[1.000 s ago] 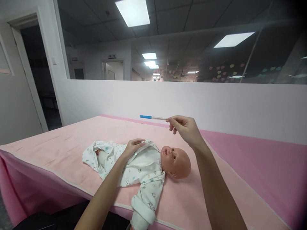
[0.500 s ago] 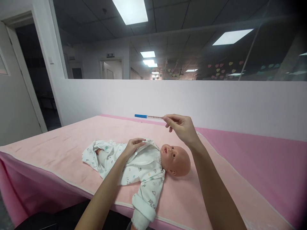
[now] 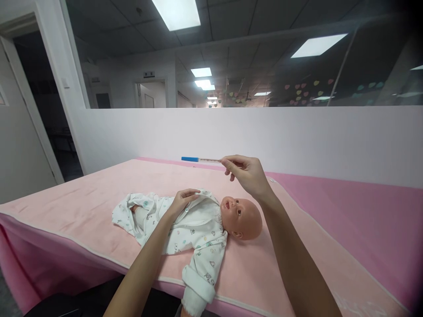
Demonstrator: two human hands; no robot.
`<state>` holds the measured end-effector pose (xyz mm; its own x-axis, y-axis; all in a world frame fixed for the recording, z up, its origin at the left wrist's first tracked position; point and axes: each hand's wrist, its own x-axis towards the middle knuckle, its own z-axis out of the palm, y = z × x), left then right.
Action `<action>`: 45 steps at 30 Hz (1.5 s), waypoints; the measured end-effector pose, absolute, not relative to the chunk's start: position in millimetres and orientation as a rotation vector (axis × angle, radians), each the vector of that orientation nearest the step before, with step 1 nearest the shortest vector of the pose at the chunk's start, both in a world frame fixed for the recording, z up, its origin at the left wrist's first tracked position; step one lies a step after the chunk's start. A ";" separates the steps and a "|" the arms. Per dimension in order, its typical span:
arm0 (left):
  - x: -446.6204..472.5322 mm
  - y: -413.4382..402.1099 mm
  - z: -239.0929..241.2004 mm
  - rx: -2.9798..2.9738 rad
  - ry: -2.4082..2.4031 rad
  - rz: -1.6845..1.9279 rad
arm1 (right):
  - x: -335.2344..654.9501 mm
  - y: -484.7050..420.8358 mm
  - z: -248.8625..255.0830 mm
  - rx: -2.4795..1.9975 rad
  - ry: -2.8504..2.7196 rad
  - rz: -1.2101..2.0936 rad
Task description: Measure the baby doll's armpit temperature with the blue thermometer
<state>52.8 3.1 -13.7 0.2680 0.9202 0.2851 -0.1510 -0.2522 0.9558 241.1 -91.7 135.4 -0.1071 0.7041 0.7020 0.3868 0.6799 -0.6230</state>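
A thin glass thermometer (image 3: 209, 160) with a blue end is pinched between the thumb and fingertips of my right hand (image 3: 246, 173). It is level, raised above the table, and its blue end points left. Below it a baby doll (image 3: 243, 218) lies on its back, head to the right. The doll wears a white patterned baby suit (image 3: 198, 233) with snap buttons. My left hand (image 3: 183, 200) lies across the front of the suit, its fingers stretched out and touching the cloth near the suit's opening.
A light pink cloth (image 3: 89, 198) covers the table, over a darker pink cover (image 3: 366, 207). Behind the table stands a white wall (image 3: 231, 132) with a wide window (image 3: 264, 66) above it. On the left is a doorway (image 3: 53, 105).
The view has shifted slightly, and my right hand with the thermometer appears a little further left and higher. My left hand stays on the suit; the doll keeps its pose.
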 end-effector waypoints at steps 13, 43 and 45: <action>54.0 6.7 -16.6 1.543 0.707 1.174 | 304.8 -186.9 50.3 -1.366 -1.897 0.028; 55.2 -4.8 -10.7 1.941 0.655 0.897 | 208.0 -97.3 -39.4 -1.271 -2.157 -0.478; 54.1 -4.9 -10.5 1.896 0.643 0.904 | 208.5 -99.3 -41.0 -1.234 -2.070 -0.360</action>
<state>54.1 -4.9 -10.5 0.5959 0.7339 0.3260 0.0669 -0.4499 0.8906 208.5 -99.3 -41.0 -0.3102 0.6622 0.6821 0.8535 0.5100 -0.1070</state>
